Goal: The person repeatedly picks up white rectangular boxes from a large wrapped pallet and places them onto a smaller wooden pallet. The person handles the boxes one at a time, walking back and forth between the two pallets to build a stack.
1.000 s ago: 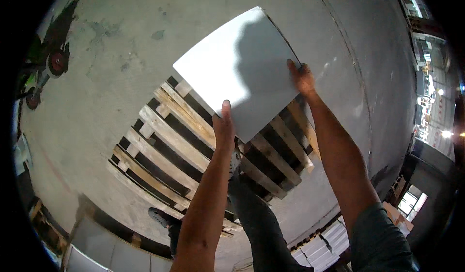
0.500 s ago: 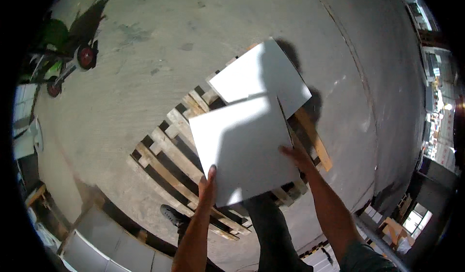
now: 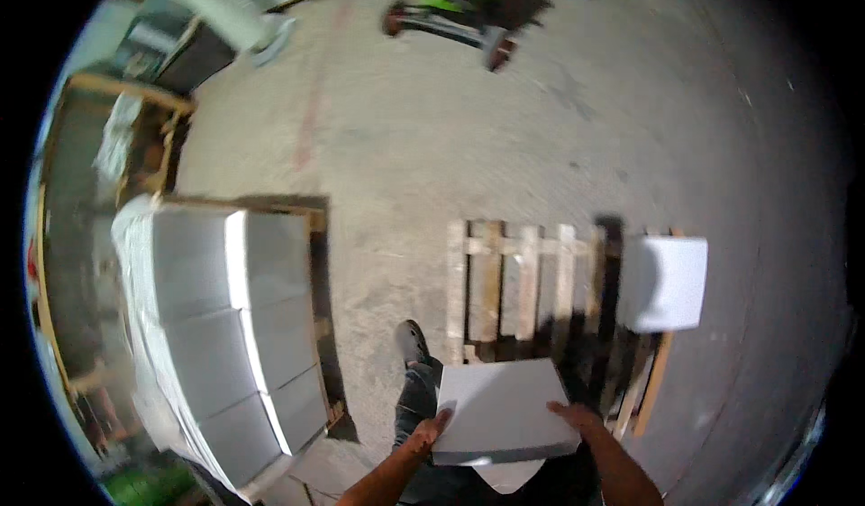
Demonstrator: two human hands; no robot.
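Observation:
A flat white box (image 3: pixel 505 407) is held level in front of my body. My left hand (image 3: pixel 430 431) grips its left edge, thumb on top. My right hand (image 3: pixel 575 416) grips its right edge the same way; the fingers beneath are hidden. Ahead of the box lies a wooden pallet (image 3: pixel 528 294) with bare slats. A second white box (image 3: pixel 671 282) rests at the pallet's right end, partly in shadow.
At the left, white boxes (image 3: pixel 288 335) stand in rows on a pallet, wrapped in clear film along their outer side. A wooden crate frame (image 3: pixel 131 87) is behind them. Further off stands a wheeled cart (image 3: pixel 441 24) with green parts. My shoe (image 3: pixel 412 339) is beside the pallet.
My view has swung left, bringing the stacked boxes into sight. The held box has come away from above the pallet, closer to my body. The other box stays at the pallet's end.

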